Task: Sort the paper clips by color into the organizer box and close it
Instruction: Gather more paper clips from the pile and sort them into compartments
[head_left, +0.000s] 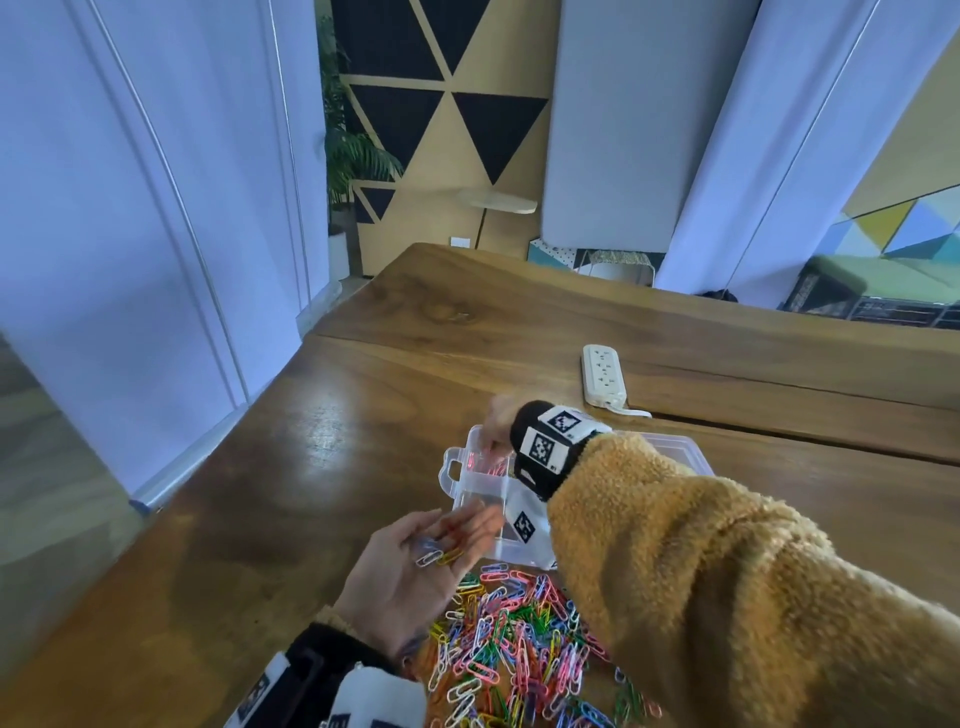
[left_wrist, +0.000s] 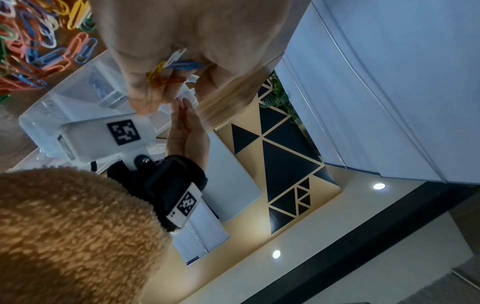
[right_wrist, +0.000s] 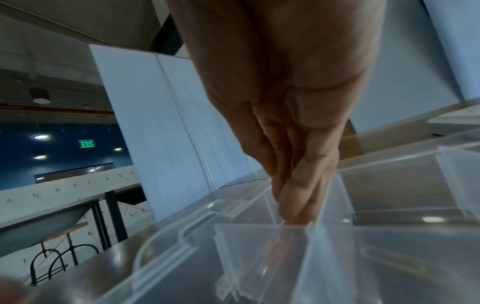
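A clear plastic organizer box (head_left: 475, 499) stands open on the wooden table (head_left: 291, 499). A heap of mixed coloured paper clips (head_left: 519, 639) lies just in front of it. My left hand (head_left: 415, 561) is held palm up beside the box, and several clips (head_left: 436, 552) in white, yellow, blue and red lie in it (left_wrist: 166, 67). My right hand (head_left: 491, 434) points down into the far left compartment, over red clips (head_left: 491, 469). Its fingertips (right_wrist: 293, 205) are pinched together at a divider of the box (right_wrist: 259, 267). A thin red sliver shows between them.
A white power strip (head_left: 602, 374) lies on the table behind the box. The box's clear lid (head_left: 675, 447) lies open toward the back right, partly hidden by my fleece sleeve (head_left: 701, 571). The table's left edge runs close to my left hand.
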